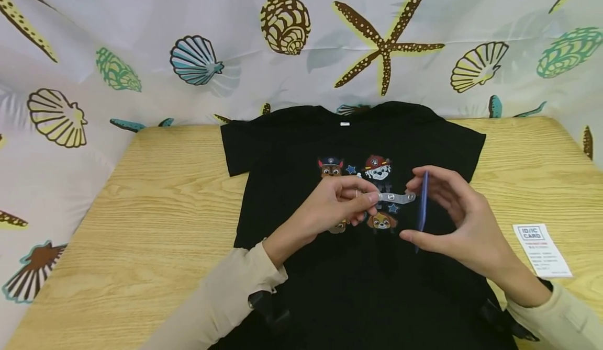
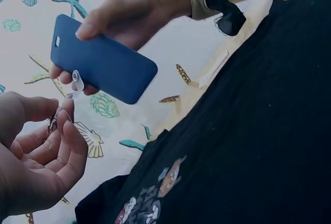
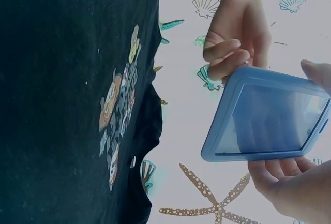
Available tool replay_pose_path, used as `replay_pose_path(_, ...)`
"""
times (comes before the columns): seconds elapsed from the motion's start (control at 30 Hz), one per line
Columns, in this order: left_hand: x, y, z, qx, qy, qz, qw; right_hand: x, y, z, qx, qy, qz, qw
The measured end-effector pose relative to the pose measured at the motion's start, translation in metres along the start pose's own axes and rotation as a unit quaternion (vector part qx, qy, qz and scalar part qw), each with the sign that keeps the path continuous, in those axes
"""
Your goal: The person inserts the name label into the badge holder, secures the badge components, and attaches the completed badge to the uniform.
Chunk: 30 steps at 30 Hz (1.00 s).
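Observation:
A blue card holder (image 2: 103, 58) with a slot near one end and a clear window on its other face (image 3: 274, 118) is gripped by its edges in my right hand (image 1: 461, 214). Seen from the head it stands nearly edge-on. My left hand (image 1: 339, 203) pinches one end of a clear strap (image 1: 398, 198) with metal snaps; its free end points at the holder. Something metallic, perhaps a clip (image 2: 53, 120), is partly hidden between the left fingers. In the left wrist view the strap's end lies close to the holder; whether they touch I cannot tell.
Under both hands a black T-shirt (image 1: 282, 161) with cartoon dog prints is spread on the wooden table (image 1: 160, 198). To the right lies a white paper card (image 1: 542, 250) printed ID/IC CARD. Behind hangs a white curtain (image 1: 245, 15) with shells and starfish.

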State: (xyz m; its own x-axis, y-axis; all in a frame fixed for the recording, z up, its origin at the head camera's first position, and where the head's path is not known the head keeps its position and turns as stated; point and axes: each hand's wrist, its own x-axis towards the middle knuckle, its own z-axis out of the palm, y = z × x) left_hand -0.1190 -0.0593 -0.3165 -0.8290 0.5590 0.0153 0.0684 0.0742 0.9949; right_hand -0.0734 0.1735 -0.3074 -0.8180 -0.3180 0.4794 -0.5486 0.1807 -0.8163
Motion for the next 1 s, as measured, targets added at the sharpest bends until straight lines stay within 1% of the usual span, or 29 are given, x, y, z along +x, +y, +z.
replay_pose_path(0.27,0.008,-0.011,0.003,0.012,0.010,-0.018,0.9997,0.001,0.000,-0.004,0.028,0.014,-0.010,0.9995)
replay_pose_path(0.37,0.011,-0.014,0.006,0.016,0.011,-0.031,0.9993,0.001,-0.001,-0.005,0.034,0.015,-0.008,0.9993)
replay_pose_path(0.47,0.015,-0.017,0.009,0.025,0.003,-0.051,0.9984,0.002,-0.002,-0.006,0.037,0.017,-0.006,0.9992)
replay_pose_path(0.6,0.020,-0.021,0.015,0.044,-0.013,-0.077,0.9959,0.001,-0.003,-0.006,0.020,0.014,-0.001,0.9997)
replay_pose_path(0.7,0.023,-0.025,0.019,0.058,-0.015,-0.092,0.9939,0.001,-0.004,-0.005,0.006,0.011,0.002,0.9999)
replay_pose_path(0.87,0.030,-0.032,0.022,0.076,-0.007,-0.100,0.9921,0.000,-0.003,-0.006,0.004,0.007,0.004,1.0000)
replay_pose_path(1.0,0.033,-0.036,0.022,0.084,-0.001,-0.103,0.9911,0.000,-0.004,-0.006,-0.010,0.001,0.009,0.9999)
